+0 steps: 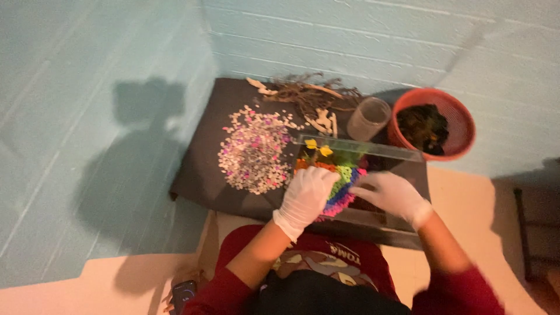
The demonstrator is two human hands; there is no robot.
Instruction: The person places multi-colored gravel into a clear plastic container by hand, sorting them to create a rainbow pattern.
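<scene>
Both my hands wear white gloves and reach into a clear glass tank (373, 149) on a dark mat. My left hand (306, 195) lies flat, fingers together, on bands of coloured gravel (345, 178) in orange, green, blue and pink inside the tank. My right hand (389, 195) rests beside it over the gravel's right edge, fingers slightly curled; whether it holds anything is hidden. Small yellow pieces (319, 147) sit at the tank's far end.
A pile of pink and white pebbles (256, 153) is spread on the dark mat (201, 169) left of the tank. Dry roots and wood bits (306, 96) lie behind. A clear jar (368, 118) and an orange basket (455, 116) with dark matter stand at right. A phone (184, 294) lies near my knee.
</scene>
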